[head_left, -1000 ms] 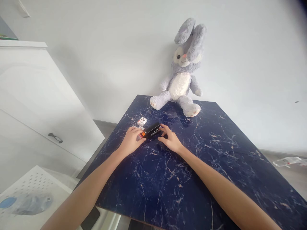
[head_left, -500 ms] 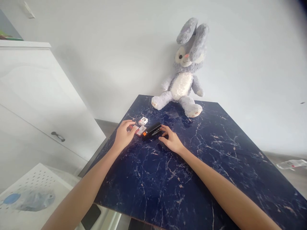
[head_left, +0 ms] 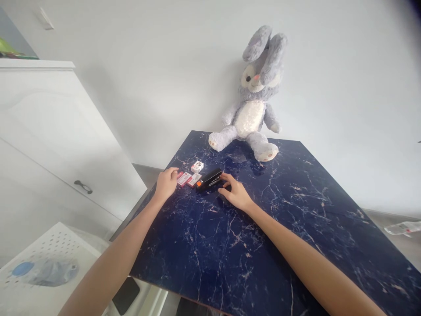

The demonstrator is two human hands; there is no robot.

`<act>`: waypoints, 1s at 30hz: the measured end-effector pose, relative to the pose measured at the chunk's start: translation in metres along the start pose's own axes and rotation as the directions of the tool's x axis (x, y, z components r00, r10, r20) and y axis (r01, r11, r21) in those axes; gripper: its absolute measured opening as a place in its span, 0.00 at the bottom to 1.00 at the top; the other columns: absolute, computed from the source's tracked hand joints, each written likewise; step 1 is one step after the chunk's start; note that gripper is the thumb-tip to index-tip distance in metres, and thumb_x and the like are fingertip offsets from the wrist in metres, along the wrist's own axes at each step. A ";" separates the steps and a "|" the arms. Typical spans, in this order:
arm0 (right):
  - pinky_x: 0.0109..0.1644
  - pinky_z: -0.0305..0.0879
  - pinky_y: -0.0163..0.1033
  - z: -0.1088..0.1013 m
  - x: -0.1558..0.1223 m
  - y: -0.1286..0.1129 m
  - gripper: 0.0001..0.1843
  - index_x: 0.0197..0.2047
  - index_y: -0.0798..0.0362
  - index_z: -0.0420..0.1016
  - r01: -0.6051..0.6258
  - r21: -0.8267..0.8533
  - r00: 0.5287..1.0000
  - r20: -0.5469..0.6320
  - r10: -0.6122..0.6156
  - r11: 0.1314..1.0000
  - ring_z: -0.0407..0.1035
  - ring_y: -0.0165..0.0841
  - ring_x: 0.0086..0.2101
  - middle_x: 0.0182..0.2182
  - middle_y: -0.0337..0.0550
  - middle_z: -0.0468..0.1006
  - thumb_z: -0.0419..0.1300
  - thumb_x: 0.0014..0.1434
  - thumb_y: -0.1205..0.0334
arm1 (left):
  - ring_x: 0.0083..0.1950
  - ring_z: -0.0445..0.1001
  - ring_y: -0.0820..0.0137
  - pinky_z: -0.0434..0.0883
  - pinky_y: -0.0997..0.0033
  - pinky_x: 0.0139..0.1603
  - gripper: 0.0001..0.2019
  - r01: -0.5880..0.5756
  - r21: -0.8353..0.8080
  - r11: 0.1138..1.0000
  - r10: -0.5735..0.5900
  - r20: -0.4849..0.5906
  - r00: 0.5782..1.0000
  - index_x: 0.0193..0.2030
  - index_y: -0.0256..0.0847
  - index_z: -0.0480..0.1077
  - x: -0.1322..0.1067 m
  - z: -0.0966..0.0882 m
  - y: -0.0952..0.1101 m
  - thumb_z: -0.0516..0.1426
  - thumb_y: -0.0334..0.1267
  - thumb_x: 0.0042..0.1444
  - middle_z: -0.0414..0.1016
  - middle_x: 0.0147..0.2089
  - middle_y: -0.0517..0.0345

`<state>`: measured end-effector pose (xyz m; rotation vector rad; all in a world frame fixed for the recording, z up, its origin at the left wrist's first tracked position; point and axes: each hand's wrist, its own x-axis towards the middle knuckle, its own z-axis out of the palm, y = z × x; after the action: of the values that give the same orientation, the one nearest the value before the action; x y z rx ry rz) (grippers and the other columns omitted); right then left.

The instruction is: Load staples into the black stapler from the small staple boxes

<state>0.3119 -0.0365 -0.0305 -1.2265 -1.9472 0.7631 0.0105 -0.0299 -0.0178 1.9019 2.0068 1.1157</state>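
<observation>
blue marbled table [head_left: 246, 245]: one, lower middle of the frame; the step in hand, i'd judge, is positioning small things by touch.
next move: would call for light fingertips, so neighbouring pieces aren't nudged askew.
white cabinet [head_left: 49, 131]: one, far left, with one dark handle [head_left: 83, 187].
clear plastic bag [head_left: 54, 272]: one, lower left.
left hand [head_left: 166, 184]: one, left of centre, fingers bent at the outer edge of the red-and-white boxes; from where i stand i cannot tell whether it pinches one.
red-and-white boxes [head_left: 184, 179]: two that i can count, side by side, left of centre.
white box [head_left: 197, 166]: one, just above them in the frame.
black stapler [head_left: 209, 179]: one, centre, lying tabletop, its orange patch towards the boxes.
right hand [head_left: 235, 192]: one, right of centre, fingertips seemingly touching the stapler's far end, thumb apart, no grasp closed.
plush rabbit [head_left: 250, 118]: one, upper right of centre, sitting against the wall [head_left: 148, 87].
</observation>
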 end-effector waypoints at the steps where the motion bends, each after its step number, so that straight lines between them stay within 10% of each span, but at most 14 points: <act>1: 0.55 0.69 0.47 0.000 0.000 0.000 0.32 0.64 0.47 0.63 0.005 -0.007 1.000 0.001 -0.005 1.000 0.75 0.37 0.43 0.57 0.45 0.75 0.60 0.56 0.61 | 0.52 0.76 0.57 0.69 0.55 0.56 0.16 -0.033 0.053 0.998 0.031 0.035 0.999 0.48 0.43 0.76 0.000 0.000 0.002 0.48 0.40 0.65 0.80 0.50 0.50; 15: 0.57 0.66 0.47 0.012 0.006 0.000 0.28 0.63 0.55 0.61 0.133 -0.326 0.988 -0.031 -0.151 0.936 0.71 0.41 0.47 0.50 0.53 0.75 0.56 0.60 0.64 | 0.52 0.72 0.55 0.67 0.54 0.56 0.20 -0.319 0.297 0.900 0.290 0.137 0.947 0.59 0.42 0.71 0.005 0.013 -0.006 0.48 0.36 0.64 0.77 0.54 0.47; 30: 0.58 0.63 0.50 0.014 0.013 0.000 0.25 0.62 0.57 0.61 0.117 -0.366 0.992 -0.004 -0.127 0.923 0.68 0.45 0.51 0.51 0.55 0.74 0.54 0.62 0.63 | 0.52 0.71 0.58 0.69 0.57 0.57 0.15 -0.256 0.288 0.923 0.239 0.092 0.967 0.49 0.43 0.76 0.003 -0.003 0.002 0.49 0.39 0.65 0.72 0.49 0.48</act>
<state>0.2970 -0.0264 -0.0350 -1.3018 -2.1851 0.3238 0.0093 -0.0282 -0.0133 2.3640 2.0434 0.8321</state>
